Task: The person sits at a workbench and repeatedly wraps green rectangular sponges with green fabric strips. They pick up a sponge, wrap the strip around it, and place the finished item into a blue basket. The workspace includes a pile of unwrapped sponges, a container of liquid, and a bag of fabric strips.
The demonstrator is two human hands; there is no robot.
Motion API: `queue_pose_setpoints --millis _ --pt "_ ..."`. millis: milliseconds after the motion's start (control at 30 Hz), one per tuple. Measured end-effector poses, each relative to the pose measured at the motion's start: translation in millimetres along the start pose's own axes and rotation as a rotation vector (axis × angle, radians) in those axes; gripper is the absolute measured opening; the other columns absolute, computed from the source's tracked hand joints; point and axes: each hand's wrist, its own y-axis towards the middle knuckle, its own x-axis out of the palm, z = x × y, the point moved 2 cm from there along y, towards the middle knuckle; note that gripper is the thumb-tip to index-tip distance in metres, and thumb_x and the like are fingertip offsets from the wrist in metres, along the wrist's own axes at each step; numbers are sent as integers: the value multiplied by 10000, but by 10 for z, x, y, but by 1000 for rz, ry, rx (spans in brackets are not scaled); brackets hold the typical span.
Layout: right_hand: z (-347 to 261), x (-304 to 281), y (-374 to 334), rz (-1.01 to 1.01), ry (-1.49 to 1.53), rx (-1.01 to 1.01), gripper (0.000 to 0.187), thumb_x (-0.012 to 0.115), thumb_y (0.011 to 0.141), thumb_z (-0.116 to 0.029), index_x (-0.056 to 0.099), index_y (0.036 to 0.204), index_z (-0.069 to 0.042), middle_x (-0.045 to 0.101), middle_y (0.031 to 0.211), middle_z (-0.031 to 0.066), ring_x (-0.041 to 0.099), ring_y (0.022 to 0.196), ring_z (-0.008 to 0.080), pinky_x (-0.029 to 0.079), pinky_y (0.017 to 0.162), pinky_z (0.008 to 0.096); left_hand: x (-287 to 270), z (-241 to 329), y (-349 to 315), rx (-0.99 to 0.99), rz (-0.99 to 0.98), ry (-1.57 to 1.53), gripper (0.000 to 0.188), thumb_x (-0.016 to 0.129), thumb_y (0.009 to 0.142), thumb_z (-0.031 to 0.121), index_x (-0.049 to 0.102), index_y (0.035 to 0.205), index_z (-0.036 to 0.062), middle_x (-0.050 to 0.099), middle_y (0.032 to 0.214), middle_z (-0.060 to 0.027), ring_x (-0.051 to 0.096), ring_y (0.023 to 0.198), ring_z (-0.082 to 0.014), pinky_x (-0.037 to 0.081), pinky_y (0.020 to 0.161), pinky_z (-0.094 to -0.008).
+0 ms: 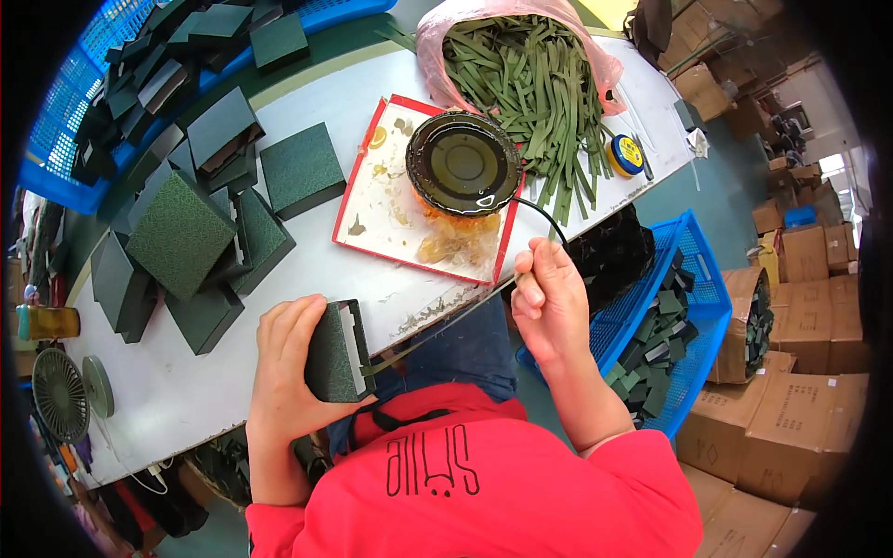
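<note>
My left hand [290,358] is wrapped round a small dark green textured box [332,358], tilted at the table's near edge, with a pale inner edge showing on its right side. From that side a thin green ribbon strip [398,357] runs up and right towards my right hand [551,296]. The right fingers are pinched, with a thin greenish end by the fingertips. Beyond them a round black pot [464,163] of dark liquid stands on a stained, red-edged white board [375,216]. A black cord leaves the pot and passes behind my right hand.
Dark green boxes [181,234] are heaped on the table's left, beside a blue crate [58,158] of more boxes. A pink bag [431,54] spills green ribbon strips [535,88]. A blue crate [704,307] of small green pieces and cardboard cartons [781,418] stand at right. A fan [62,394] is at left.
</note>
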Motion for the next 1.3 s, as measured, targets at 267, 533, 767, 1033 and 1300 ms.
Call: queue_pose_setpoints --millis 267,533,767,1033,1300 --pt "-95 94 206 -29 -426 15 224 680 1005 -178 636 1098 21 683 792 84 528 489 80 395 429 206 106 87 82 31 -23 -47 1028 949 542 345 498 1404 12 537 1366 -172 493 1248 -401 390 1051 -506" --pt "-160 108 289 -44 -526 24 254 731 970 -211 650 1016 25 676 775 61 567 519 81 435 457 217 172 199 170 53 -46 -100 970 926 550 280 517 1392 29 543 1360 -140 502 1242 -380 399 1052 -504" --pt "-164 132 347 -17 -619 61 244 724 977 -226 666 1004 10 665 747 37 568 519 71 439 466 212 177 234 208 60 -42 -105 950 917 556 263 524 1388 28 541 1368 -134 500 1248 -375 406 1048 -498" --pt "-151 179 449 -32 -674 55 249 704 991 -243 667 941 -2 611 666 -3 467 462 42 336 424 203 189 233 203 60 -65 -91 946 915 567 278 524 1392 32 537 1384 -131 494 1261 -371 402 1047 -500" --pt "-120 187 502 -22 -653 58 191 674 995 -178 642 876 -32 555 638 -23 403 464 35 295 426 191 202 213 192 62 -69 -81 938 913 575 278 524 1392 32 535 1384 -134 493 1262 -368 401 1041 -497"
